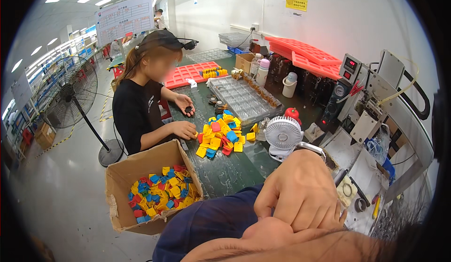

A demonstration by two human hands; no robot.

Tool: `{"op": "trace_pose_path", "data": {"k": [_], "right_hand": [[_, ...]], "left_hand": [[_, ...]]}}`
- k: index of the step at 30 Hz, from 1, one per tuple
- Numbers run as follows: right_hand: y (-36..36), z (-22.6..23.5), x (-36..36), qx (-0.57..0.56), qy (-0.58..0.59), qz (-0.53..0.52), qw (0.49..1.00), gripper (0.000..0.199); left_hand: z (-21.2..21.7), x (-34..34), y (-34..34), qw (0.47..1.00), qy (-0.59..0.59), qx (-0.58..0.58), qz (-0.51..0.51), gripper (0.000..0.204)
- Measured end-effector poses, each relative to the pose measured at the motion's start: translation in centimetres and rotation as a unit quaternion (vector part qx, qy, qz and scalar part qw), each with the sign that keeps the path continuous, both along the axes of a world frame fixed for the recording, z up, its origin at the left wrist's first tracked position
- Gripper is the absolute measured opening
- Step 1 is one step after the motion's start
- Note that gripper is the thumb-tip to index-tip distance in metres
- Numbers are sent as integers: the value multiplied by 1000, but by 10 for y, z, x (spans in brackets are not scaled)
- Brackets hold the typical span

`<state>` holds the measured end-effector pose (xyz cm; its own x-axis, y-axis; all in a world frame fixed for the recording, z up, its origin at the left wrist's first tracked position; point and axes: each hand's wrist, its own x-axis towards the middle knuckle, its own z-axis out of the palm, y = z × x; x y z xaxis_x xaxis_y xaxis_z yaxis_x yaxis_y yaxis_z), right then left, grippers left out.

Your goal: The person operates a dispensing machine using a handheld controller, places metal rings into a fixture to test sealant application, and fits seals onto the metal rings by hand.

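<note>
My left hand [300,191] is raised close to the camera, with its back showing and a metal band [313,148] round the wrist. Its fingers curl in toward me, and whatever lies inside them is hidden. My right hand is not in view. Beyond my hand stands a small white fan [283,133] on the green table [225,172]. Left of the fan lies a heap of yellow, red and blue plastic pieces [221,135]. A co-worker's hand [184,130] touches the heap's left side, while the other hand [184,104] holds a small dark round piece.
An open carton [141,163] with similar coloured pieces stands at the table's left edge. Behind the heap are a clear compartment tray [244,97] and red trays [190,74]. A machine [371,116] stands to the right. A floor fan [70,93] is at the left.
</note>
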<state>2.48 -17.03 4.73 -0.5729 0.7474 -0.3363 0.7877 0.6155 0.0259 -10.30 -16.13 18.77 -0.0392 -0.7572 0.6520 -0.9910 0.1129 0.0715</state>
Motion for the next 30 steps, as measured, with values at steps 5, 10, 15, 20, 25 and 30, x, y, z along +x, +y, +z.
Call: {"op": "trace_pose_path", "data": {"k": [5, 10, 15, 20, 25, 30], "right_hand": [[-1, -1, -1, -1, 0, -1, 1000, 136], [-1, -2, -5, -1, 4, 3, 1000, 137], [-1, -3, -9, -3, 5, 5, 1000, 138], [-1, -1, -12, -4, 6, 8, 1000, 138], [-3, 0, -11, -4, 7, 7, 1000, 139], [-8, 3, 1, -7, 13, -3, 1000, 139]], "left_hand": [[-5, -1, -3, 1000, -3, -29, 9, 23], [-6, -4, -4, 999, 10, -37, 17, 24], [-6, -4, -5, 999, 11, -40, 15, 26], [-10, -7, -9, 998, 10, -48, 25, 27], [-9, -8, -8, 998, 2, -45, 37, 26], [-9, -11, -9, 997, -3, -55, 55, 25]]}}
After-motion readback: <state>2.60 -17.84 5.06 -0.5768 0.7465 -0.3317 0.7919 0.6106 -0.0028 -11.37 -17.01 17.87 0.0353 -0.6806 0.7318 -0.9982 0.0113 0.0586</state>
